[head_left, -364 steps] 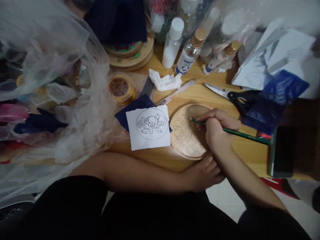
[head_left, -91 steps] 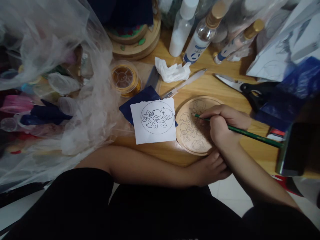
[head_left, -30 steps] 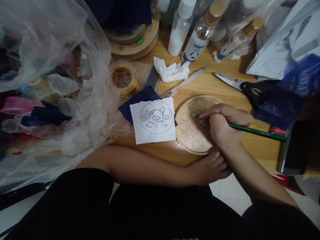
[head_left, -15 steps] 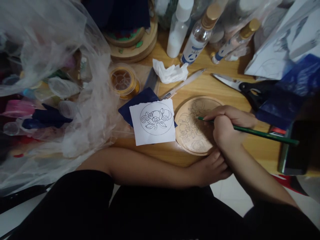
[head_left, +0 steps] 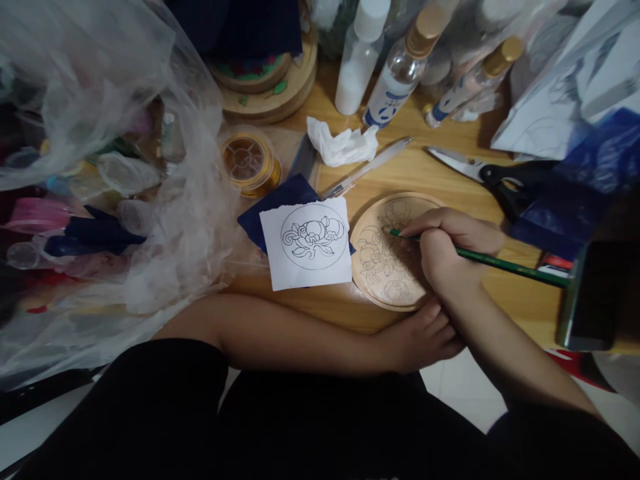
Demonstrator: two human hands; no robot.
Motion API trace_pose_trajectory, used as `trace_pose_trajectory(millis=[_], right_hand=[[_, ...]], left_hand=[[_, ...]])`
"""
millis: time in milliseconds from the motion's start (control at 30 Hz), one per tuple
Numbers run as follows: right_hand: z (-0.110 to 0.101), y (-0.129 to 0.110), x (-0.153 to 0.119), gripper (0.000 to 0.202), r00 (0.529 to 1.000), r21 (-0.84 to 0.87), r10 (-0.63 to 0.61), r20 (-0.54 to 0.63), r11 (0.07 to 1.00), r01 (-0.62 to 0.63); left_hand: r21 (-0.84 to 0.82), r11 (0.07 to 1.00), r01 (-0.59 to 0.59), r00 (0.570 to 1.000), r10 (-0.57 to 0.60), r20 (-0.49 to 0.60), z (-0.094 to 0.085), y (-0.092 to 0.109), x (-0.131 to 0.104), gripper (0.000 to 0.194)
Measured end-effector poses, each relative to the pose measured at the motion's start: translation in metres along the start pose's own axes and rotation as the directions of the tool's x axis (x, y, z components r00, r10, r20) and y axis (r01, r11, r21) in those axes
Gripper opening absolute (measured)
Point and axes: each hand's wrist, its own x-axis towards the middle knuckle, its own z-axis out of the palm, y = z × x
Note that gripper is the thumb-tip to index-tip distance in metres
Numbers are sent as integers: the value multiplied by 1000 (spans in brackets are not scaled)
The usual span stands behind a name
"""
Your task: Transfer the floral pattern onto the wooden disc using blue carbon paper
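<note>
Pinching the green pencil (head_left: 510,261) in the right hand (head_left: 447,243) over the round wooden board (head_left: 387,270), with the left hand (head_left: 420,340) at its near edge (can't tell if gripping) and the paper sketch (head_left: 310,241) just left of it, probably mid-drawing, so needing light, steady strokes next.

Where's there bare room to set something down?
Bare wood between the round wooden disc, clear plastic pen and black-handled metal scissors, and between right forearm and dark rectangular phone, overhung by green pencil. Crowded: left, with translucent plastic bagging; back, with clear bottles.
</note>
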Motion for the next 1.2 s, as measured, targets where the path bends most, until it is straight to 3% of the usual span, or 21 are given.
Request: trace_pose_trajectory(millis=[400,600,900,1033,1200], right_hand=[[0,-4,-1,27,999,-44,27,41,999,-25],[0,2,-1,26,992,13,-68,-104,997,70],[1,-3,-2,26,1000,-69,7,9,998,-7],[0,-4,-1,26,999,-39,41,5,998,-40],[-1,-2,-1,24,999,5,21,-37,1000,-21]], left_hand=[[5,1000,21,1000,-21,6,-3,-1,0,46],[32,999,13,1000,-14,19,-3,0,0,43],[11,1000,2,999,-3,52,-3,0,1,42],[8,1000,-9,998,9,67,-3,-1,1,42],[19,1000,25,1000,-25,3,0,1,0,44]])
